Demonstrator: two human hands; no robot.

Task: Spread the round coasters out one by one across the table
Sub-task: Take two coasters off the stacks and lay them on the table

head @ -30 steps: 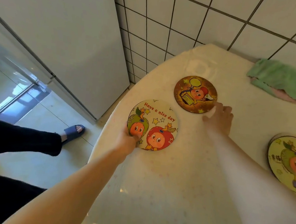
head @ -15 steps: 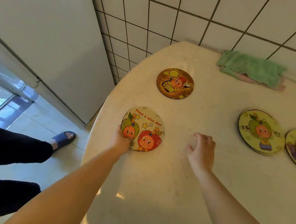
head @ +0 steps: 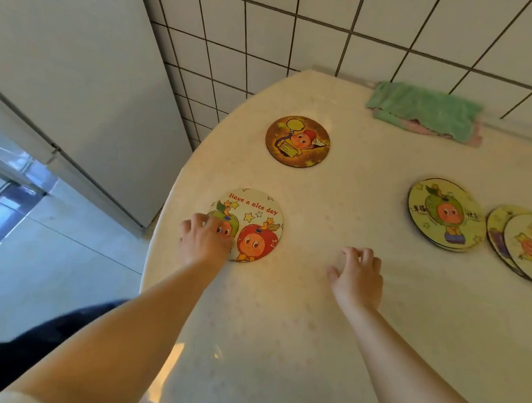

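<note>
A round "Have a nice day" coaster (head: 256, 223) lies flat near the table's left edge. My left hand (head: 204, 237) rests on its left part, fingers spread over the print. A brown round coaster (head: 298, 141) lies alone farther back. At the right sits a small stack topped by a yellow-green coaster (head: 445, 213), and beside it two overlapping coasters (head: 529, 249) run off the frame's right edge. My right hand (head: 358, 275) hovers over bare table between the near coaster and the stack, fingers loosely curled and holding nothing.
The cream table (head: 311, 319) has a curved left edge with floor below. A green cloth over a pink one (head: 426, 109) lies at the back by the tiled wall (head: 307, 26). A white cabinet (head: 61, 51) stands left of the table.
My right hand has drawn back from the brown coaster toward me and holds nothing. My left hand has stayed on the "Have a nice day" coaster. The view has shifted, bringing the right-hand coasters into sight.
</note>
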